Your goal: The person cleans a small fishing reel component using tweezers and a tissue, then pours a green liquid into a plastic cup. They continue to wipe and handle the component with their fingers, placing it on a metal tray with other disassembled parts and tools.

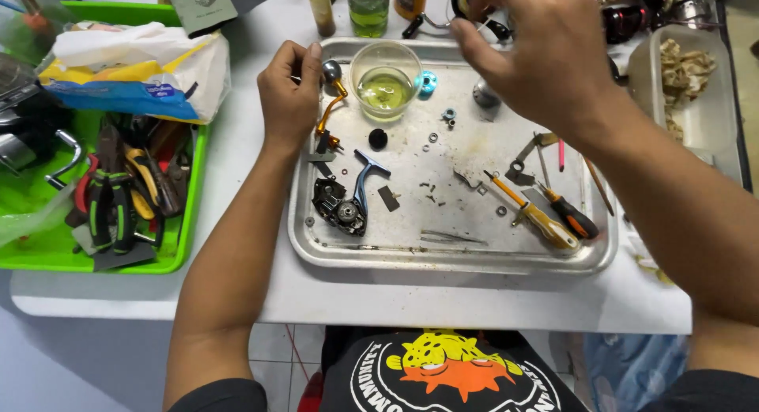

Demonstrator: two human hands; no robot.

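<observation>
The left hand sits at the far left corner of the metal tray, its fingers curled around the round knob end of an orange crank handle; the handle's bent arm runs down onto the tray floor just inside the left rim. The right hand reaches past the tray's far edge, fingers bent around a dark round part that is mostly hidden, so how firm the grip is cannot be told.

Between the hands, touching the far rim, stands a clear cup with yellowish liquid. Near it lie a small blue ring and a black round cap. A dark reel body with a blue arm rests in the near left part of the tray. Two screwdrivers, one yellow-handled and one orange-and-black, lie at the near right corner. The middle of the tray holds only small washers and screws, leaving flat open room there.

Left of the tray, just beside its edge, a green bin holds pliers. To the right stands a pale tub.
</observation>
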